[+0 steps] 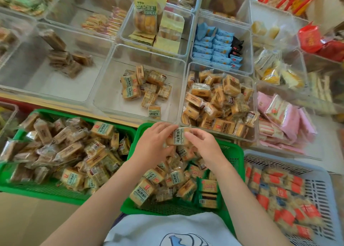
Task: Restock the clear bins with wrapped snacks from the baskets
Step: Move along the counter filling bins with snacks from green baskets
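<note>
STEP restocking, partway | left hand (154,141) and right hand (202,143) fingers (189,135) together pinch one clear-wrapped tan toast-slice packet (179,137) above middle green plastic basket (234,159) | centre clear plastic bin (104,97) sparsely filled, right clear plastic bin (188,69) well filled | baskets remain heaped: much left

A white desk (316,158) carries a grid of clear plastic bins (104,89) edge to edge. Nearer than the bins sit two green plastic baskets (46,191) and a grey slotted basket (320,186).
</note>
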`<state>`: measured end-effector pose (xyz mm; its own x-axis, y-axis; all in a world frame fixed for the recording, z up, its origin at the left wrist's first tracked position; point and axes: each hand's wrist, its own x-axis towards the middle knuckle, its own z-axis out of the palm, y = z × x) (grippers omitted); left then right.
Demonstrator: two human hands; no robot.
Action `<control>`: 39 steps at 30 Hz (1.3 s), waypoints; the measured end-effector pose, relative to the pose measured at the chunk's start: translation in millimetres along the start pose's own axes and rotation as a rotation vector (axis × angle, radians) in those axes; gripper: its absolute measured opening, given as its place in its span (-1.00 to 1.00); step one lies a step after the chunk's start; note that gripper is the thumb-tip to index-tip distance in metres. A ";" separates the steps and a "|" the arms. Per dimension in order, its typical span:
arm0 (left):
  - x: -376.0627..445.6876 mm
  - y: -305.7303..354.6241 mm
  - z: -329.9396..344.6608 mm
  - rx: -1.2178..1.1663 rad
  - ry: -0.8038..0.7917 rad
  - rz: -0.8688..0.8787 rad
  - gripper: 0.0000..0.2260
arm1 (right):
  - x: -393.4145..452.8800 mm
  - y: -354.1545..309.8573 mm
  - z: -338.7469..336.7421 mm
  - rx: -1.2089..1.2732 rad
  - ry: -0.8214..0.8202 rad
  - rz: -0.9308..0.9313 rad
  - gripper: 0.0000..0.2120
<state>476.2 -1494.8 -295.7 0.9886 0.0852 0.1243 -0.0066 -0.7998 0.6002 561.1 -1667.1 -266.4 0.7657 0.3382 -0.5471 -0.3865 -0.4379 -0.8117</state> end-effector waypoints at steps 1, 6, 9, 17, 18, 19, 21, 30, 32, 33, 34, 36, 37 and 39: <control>4.5 -1.7 -3.1 -0.001 0.012 -0.028 -0.45 | 2.6 -1.4 1.3 -0.003 0.055 -0.003 -0.77; 32.4 -33.3 -16.2 -0.011 0.067 -0.239 -0.51 | 18.5 15.7 2.5 -0.449 0.279 -0.109 -0.59; 52.3 -52.8 -14.9 0.026 0.047 -0.288 -0.67 | 20.4 30.4 5.4 -0.600 0.273 -0.144 -0.60; 50.1 -69.4 -3.8 0.221 -0.189 -0.221 -0.64 | 15.5 33.6 7.3 -0.696 0.268 -0.192 -0.63; 42.2 -66.1 -4.5 0.194 -0.135 -0.194 -0.66 | 14.1 33.0 7.8 -0.718 0.283 -0.206 -0.64; 32.5 -61.8 -5.5 0.160 -0.070 -0.164 -0.68 | 12.8 33.8 9.7 -0.744 0.302 -0.225 -0.66; 11.4 -55.8 -3.4 0.109 0.053 -0.137 -0.73 | 11.6 37.3 19.3 -0.812 0.294 -0.260 -0.73; -59.5 -48.2 15.2 -0.083 -0.197 -0.419 -0.76 | 12.0 50.2 89.1 -0.699 -0.194 -0.012 -0.64; -65.9 -48.2 13.9 -0.073 -0.184 -0.418 -0.74 | 11.1 51.4 80.8 -0.573 -0.100 -0.017 -0.68; -68.5 -47.3 13.2 -0.068 -0.179 -0.418 -0.71 | 9.7 50.7 74.6 -0.487 -0.028 -0.026 -0.70; -70.3 -44.7 11.9 -0.079 -0.170 -0.419 -0.66 | 7.9 48.4 67.5 -0.401 0.046 -0.028 -0.73; -70.9 -35.1 9.2 -0.145 -0.141 -0.413 -0.52 | 4.9 41.6 55.2 -0.236 0.147 0.000 -0.77; -69.7 -28.1 8.2 -0.170 -0.125 -0.393 -0.45 | 2.4 36.8 50.5 -0.158 0.164 0.024 -0.78; -64.6 -12.7 7.7 -0.200 -0.103 -0.336 -0.37 | -1.9 26.6 44.8 -0.049 0.148 0.063 -0.75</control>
<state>413.5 -1494.7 -317.4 0.9505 0.2540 -0.1792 0.3007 -0.6056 0.7367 526.3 -1642.0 -296.1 0.8094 0.1844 -0.5575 -0.4132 -0.4958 -0.7639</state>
